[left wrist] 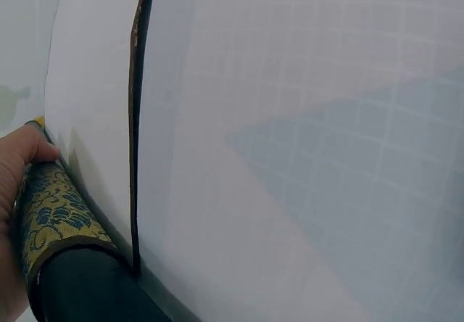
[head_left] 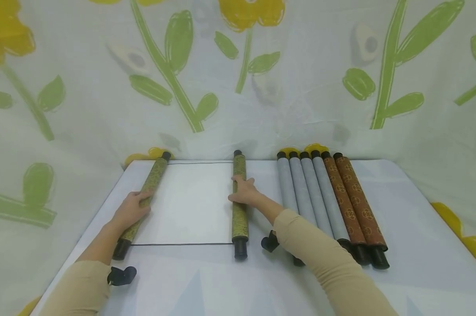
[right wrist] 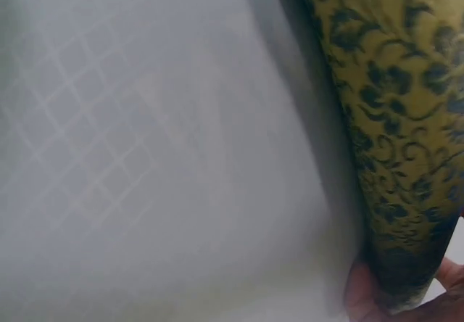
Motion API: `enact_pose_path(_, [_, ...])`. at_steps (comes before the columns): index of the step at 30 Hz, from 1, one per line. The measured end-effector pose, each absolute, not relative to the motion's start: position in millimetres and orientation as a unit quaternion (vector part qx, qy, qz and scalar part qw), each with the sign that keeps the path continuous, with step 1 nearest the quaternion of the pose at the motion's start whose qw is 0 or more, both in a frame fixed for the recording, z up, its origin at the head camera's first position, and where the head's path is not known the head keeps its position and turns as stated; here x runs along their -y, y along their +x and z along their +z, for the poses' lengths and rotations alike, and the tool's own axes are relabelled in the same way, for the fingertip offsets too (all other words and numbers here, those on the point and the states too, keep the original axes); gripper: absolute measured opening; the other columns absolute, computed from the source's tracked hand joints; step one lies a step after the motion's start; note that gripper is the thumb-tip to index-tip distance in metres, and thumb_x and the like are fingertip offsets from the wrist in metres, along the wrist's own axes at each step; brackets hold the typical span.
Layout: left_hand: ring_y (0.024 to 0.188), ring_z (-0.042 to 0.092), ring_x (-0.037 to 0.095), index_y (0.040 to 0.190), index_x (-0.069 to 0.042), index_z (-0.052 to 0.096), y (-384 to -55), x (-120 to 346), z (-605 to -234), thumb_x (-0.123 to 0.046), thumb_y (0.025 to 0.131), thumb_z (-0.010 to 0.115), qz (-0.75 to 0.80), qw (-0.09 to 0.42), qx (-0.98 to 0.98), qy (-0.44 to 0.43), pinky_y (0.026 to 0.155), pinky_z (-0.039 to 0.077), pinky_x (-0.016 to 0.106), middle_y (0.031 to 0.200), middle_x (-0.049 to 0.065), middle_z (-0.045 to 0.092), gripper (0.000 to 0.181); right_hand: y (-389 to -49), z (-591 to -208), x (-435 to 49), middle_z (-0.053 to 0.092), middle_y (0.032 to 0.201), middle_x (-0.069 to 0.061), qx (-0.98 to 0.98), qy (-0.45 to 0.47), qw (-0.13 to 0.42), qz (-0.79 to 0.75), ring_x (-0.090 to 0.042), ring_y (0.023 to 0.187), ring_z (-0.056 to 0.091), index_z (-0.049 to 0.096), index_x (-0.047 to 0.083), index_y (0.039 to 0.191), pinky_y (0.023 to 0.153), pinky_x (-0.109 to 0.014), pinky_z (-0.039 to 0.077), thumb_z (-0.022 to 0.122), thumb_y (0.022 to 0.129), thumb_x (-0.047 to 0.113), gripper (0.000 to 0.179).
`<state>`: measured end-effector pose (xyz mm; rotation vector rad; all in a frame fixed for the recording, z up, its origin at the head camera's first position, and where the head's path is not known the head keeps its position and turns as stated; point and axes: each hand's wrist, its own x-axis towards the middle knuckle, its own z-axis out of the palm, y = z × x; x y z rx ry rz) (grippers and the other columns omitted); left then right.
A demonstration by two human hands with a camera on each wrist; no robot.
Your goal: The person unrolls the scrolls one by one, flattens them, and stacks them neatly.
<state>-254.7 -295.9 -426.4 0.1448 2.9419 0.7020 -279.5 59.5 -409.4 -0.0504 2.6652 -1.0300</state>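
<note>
A hanging scroll lies partly unrolled on the table, its blank white paper [head_left: 198, 202] spread between two rolls. Both rolls are covered in yellow-green brocade with dark blue flowers and end in black knobs. My left hand [head_left: 132, 210] grips the left roll [head_left: 156, 172], which slants away from me; the left wrist view shows the brocade [left wrist: 61, 209] with the hand at its side. On the right roll [head_left: 239, 224], my right hand [head_left: 245, 193] has its thumb and fingers on opposite sides. The right wrist view shows that roll's brocade [right wrist: 399, 112] close up.
To the right lie several grey rolled scrolls [head_left: 306, 188] side by side, with two brown patterned scrolls [head_left: 354, 202] beside them. A white cloth with flowers [head_left: 301, 87] hangs behind the pale table [head_left: 206, 281]. My right forearm crosses over the grey scrolls.
</note>
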Motion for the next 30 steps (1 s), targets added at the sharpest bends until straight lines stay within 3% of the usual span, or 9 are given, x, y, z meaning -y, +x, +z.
enact_pose_path(4, [0.119,0.033,0.058,0.140,-0.004,0.042,-254,296,-425,-0.017,0.090,0.054,0.214,0.052,-0.974,0.048,0.092,0.034,0.067,0.133,0.041,0.032,0.053,-282,-409,-64,0.029,0.134,-0.028,-0.926,-0.012,0.155,-0.344,-0.031,0.099,0.047,0.034,0.022,0.145,0.079,-0.042,0.046,0.062,0.084,0.023,0.068])
enact_pose_path(8, [0.117,0.033,0.058,0.138,-0.005,0.045,-254,297,-422,-0.024,0.086,0.065,0.214,0.030,-0.975,0.049,0.090,0.035,0.068,0.131,0.041,0.033,0.059,-285,-407,-69,0.027,0.136,-0.026,-0.925,-0.008,0.166,-0.342,-0.032,0.105,0.044,0.034,0.023,0.145,0.085,-0.044,0.043,0.057,0.086,0.025,0.063])
enact_pose_path(13, [0.114,0.035,0.057,0.140,-0.005,0.041,-254,301,-420,-0.029,0.079,0.075,0.234,0.041,-0.971,0.036,0.087,0.038,0.065,0.129,0.041,0.029,0.074,-284,-407,-74,0.032,0.132,-0.024,-0.937,-0.020,0.157,-0.311,-0.033,0.107,0.046,0.036,0.023,0.143,0.083,-0.046,0.045,0.070,0.082,0.037,0.071])
enact_pose_path(16, [0.114,0.035,0.059,0.140,-0.003,0.041,-256,304,-419,-0.024,0.083,0.071,0.237,0.045,-0.969,0.044,0.090,0.036,0.066,0.130,0.042,0.027,0.068,-282,-408,-77,0.033,0.133,-0.026,-0.937,-0.021,0.146,-0.316,-0.037,0.112,0.046,0.035,0.022,0.143,0.086,-0.048,0.046,0.079,0.075,0.039,0.083])
enact_pose_path(19, [0.116,0.033,0.060,0.140,-0.002,0.040,-258,308,-420,-0.018,0.087,0.066,0.242,0.046,-0.968,0.054,0.093,0.032,0.068,0.131,0.042,0.025,0.062,-281,-406,-79,0.031,0.135,-0.027,-0.933,-0.016,0.139,-0.332,-0.038,0.114,0.046,0.031,0.022,0.145,0.090,-0.049,0.044,0.079,0.075,0.032,0.085])
enact_pose_path(25, [0.120,0.030,0.059,0.141,-0.001,0.040,-255,313,-425,-0.013,0.092,0.055,0.261,0.058,-0.962,0.056,0.096,0.029,0.068,0.133,0.041,0.025,0.053,-281,-404,-87,0.026,0.139,-0.030,-0.939,-0.019,0.156,-0.306,-0.035,0.103,0.048,0.030,0.022,0.148,0.086,-0.047,0.045,0.070,0.081,0.023,0.077])
enact_pose_path(30, [0.121,0.027,0.061,0.135,0.004,0.046,-252,316,-426,-0.010,0.092,0.047,0.250,0.057,-0.965,0.062,0.098,0.026,0.069,0.132,0.043,0.027,0.045,-280,-401,-92,0.018,0.146,-0.031,-0.941,-0.028,0.179,-0.286,-0.040,0.116,0.044,0.032,0.021,0.148,0.092,-0.050,0.042,0.063,0.085,0.024,0.070])
